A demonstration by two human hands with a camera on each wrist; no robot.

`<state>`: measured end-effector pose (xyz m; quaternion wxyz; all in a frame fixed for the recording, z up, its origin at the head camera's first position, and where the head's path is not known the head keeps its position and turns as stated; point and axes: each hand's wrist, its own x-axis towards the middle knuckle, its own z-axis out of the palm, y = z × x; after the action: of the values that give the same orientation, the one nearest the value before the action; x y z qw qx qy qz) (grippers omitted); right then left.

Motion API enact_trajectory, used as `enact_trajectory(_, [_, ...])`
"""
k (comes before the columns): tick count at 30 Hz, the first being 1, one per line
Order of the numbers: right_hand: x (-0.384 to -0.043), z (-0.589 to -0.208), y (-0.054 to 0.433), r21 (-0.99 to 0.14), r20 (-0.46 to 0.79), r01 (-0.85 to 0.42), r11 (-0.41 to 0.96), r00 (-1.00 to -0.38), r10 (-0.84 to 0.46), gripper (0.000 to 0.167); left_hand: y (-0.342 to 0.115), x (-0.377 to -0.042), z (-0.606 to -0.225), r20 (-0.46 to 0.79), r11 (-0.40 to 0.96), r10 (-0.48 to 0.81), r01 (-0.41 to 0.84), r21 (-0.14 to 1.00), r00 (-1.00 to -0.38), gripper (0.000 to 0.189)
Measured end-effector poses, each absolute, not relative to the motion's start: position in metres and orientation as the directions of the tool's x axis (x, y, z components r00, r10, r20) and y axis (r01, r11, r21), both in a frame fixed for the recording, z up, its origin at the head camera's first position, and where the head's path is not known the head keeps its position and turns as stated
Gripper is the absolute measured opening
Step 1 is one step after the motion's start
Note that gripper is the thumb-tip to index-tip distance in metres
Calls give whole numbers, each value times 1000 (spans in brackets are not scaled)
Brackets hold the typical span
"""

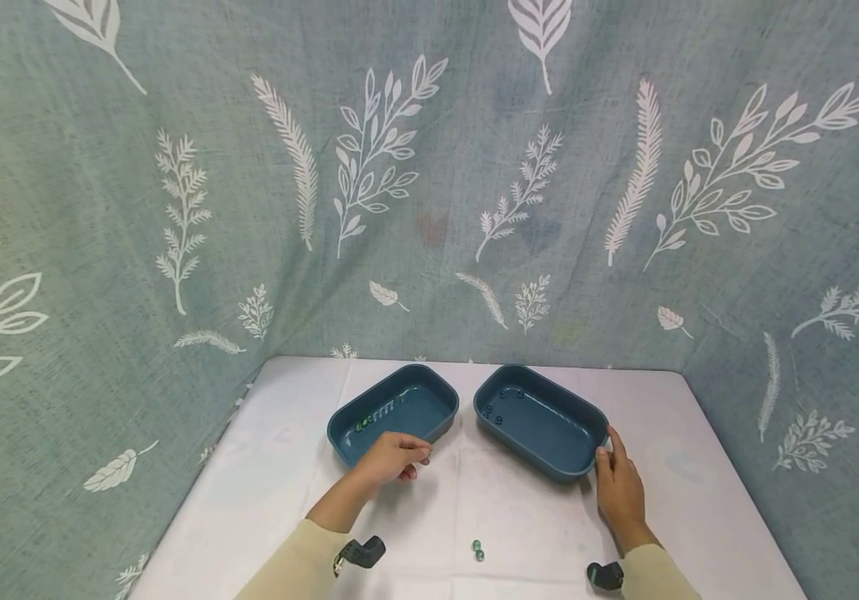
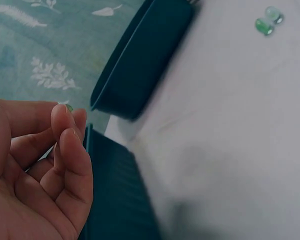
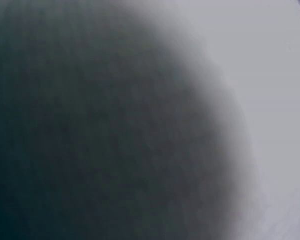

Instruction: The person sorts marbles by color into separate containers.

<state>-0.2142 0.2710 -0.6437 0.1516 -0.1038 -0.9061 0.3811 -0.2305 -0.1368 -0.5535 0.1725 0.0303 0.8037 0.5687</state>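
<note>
My left hand (image 1: pixel 397 457) is over the near edge of the left blue tray (image 1: pixel 339 414). Between thumb and fingertips it pinches a small green marble (image 2: pixel 69 107), mostly hidden by the fingers. Several green marbles (image 1: pixel 365 422) lie in that tray, toward its left side. My right hand (image 1: pixel 621 492) rests against the near right end of the right blue tray (image 1: pixel 549 433), its fairly straight fingers touching the outside by the rim. In that tray are several dark-looking marbles (image 1: pixel 499 420). The right wrist view shows only a dark blur and white cloth.
Two green marbles (image 1: pixel 477 550) lie close together on the white tablecloth (image 1: pixel 519 521), between my forearms. Behind and on both sides of the table hangs a grey-green cloth (image 1: pixel 436 292) with white leaf prints.
</note>
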Motion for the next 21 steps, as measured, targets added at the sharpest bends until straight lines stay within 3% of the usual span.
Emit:
enact_trajectory(9, [-217, -645, 272, -722, 199, 74, 687, -930, 309, 55, -148, -250, -544, -243, 357, 223, -153, 922, -944, 32])
enact_trajectory(21, [-216, -645, 271, -721, 193, 80, 688, -931, 310, 55, -154, -282, -542, -245, 359, 205, -160, 920, -948, 26])
